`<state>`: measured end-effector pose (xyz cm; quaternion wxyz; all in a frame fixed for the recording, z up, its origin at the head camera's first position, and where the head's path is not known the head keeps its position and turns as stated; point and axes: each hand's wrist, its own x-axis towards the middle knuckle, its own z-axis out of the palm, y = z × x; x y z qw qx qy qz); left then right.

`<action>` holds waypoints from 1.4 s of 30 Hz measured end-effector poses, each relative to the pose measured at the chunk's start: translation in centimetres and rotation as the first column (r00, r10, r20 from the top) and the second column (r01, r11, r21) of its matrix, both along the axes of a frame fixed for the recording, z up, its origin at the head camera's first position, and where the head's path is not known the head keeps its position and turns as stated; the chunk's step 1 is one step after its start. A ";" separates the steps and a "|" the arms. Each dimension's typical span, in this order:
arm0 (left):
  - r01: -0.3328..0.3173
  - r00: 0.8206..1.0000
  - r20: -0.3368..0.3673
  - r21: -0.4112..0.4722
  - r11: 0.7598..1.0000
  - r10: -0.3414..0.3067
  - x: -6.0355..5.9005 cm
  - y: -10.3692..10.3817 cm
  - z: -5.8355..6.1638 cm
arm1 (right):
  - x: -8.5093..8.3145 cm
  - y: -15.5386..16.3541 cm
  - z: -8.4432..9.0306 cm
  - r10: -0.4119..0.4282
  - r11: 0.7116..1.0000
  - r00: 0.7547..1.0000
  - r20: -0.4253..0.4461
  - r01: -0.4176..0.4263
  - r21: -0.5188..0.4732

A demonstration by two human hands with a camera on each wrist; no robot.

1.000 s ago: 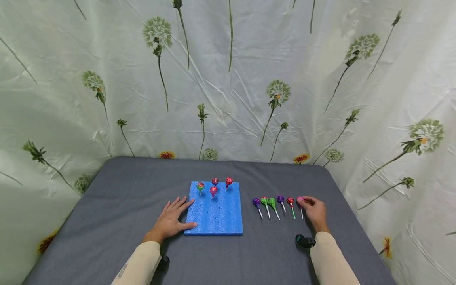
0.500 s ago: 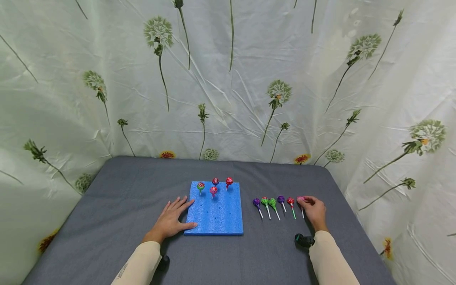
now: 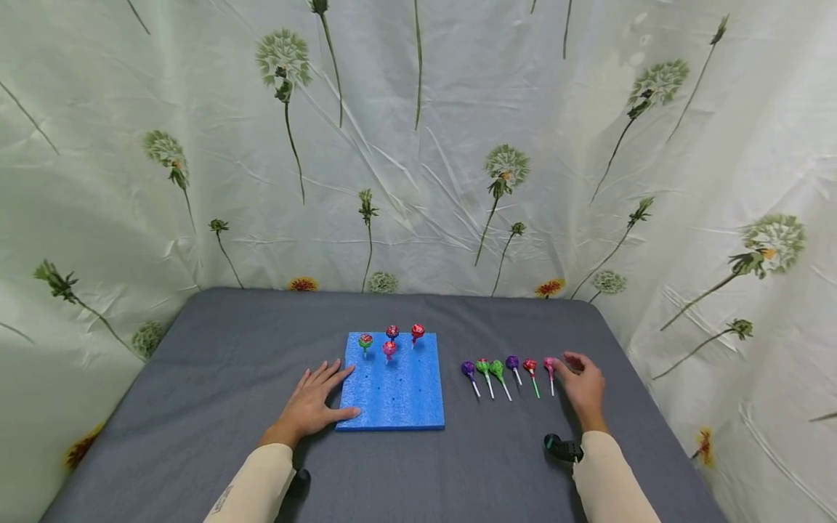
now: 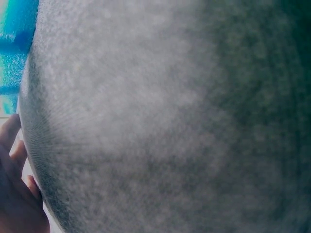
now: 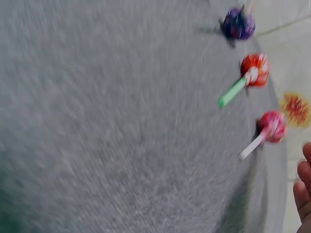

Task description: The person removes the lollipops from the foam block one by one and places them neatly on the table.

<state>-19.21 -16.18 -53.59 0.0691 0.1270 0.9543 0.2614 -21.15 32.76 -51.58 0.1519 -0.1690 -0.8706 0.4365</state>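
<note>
My left hand lies with fingers spread at the left edge of a blue foam board, its fingertips touching the board. Several wrapped lollipops stand in the board's far half: a green-and-red one, a dark red one, a red one and a pink one. My right hand is just right of another pink lollipop, which lies on the table. Its fingers are parted and hold nothing; the right wrist view shows a gap between them and the lollipop.
Left of that pink lollipop lie a red lollipop with a green stick, a purple one, two green ones and another purple one. A grey cloth covers the table; a flowered curtain hangs behind.
My right hand has let go of the pink lollipop on the table and drawn slightly right, its fingers spreading. The left hand stays at the board.
</note>
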 end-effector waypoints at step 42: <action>-0.007 1.000 -0.012 0.000 1.000 0.007 0.0 0.0 -0.3 | -0.6 -12.0 1.5 0.156 0.947 0.967 -0.203 -0.204 -0.247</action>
